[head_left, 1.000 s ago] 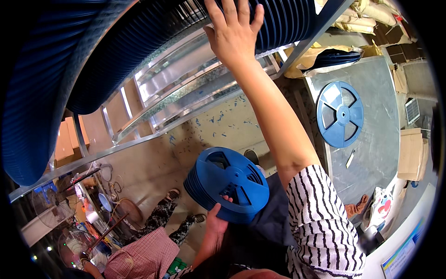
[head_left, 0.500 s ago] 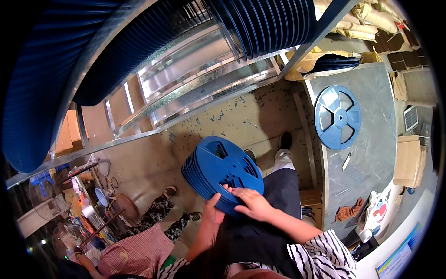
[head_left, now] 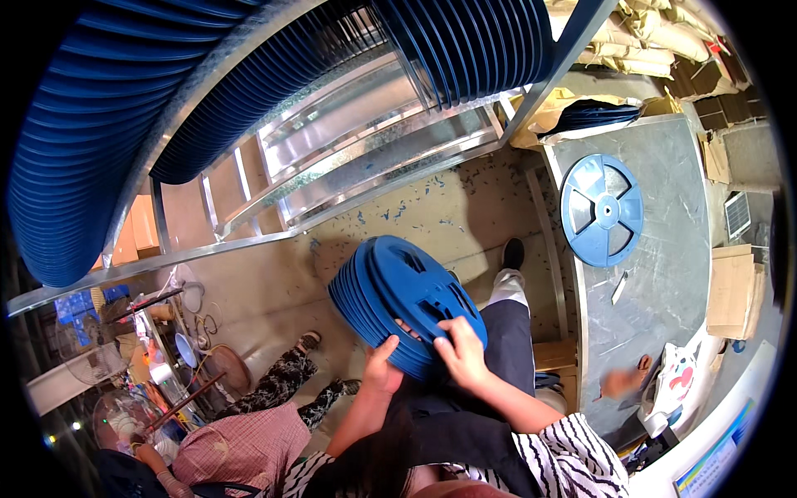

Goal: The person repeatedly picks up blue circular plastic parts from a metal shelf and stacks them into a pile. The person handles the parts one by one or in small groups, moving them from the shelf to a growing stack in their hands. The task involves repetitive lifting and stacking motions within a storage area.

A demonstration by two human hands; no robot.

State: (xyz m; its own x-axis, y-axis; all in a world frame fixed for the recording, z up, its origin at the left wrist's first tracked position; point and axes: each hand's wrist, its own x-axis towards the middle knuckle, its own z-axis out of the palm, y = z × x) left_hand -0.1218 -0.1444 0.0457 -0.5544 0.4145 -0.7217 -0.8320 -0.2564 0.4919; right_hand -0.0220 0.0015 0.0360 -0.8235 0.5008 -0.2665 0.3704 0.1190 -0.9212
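A thick stack of blue plastic reel discs (head_left: 355, 305) leans over my lap, its ribbed edges facing left. My left hand (head_left: 384, 371) holds the stack at its near edge, thumb on the rim, and fingertips show through a slot. The top reel disc (head_left: 397, 286) is lifted slightly off the others and shifted right. Its near right edge is pinched in my right hand (head_left: 463, 355), thumb and fingers closed on it. A single lighter blue reel disc (head_left: 594, 231) lies flat on the grey table to the right.
A metal rack (head_left: 274, 236) filled with rows of blue discs (head_left: 91, 158) stands ahead and left. On the grey table (head_left: 656, 290) are a small white tool (head_left: 619, 288) and a brown cloth (head_left: 624, 382). Another person in a pink checked top (head_left: 237, 448) is at lower left.
My right hand has moved from lying over the stack to gripping the top disc's edge. That disc has come up and right, apart from the stack. My left hand stays on the stack.
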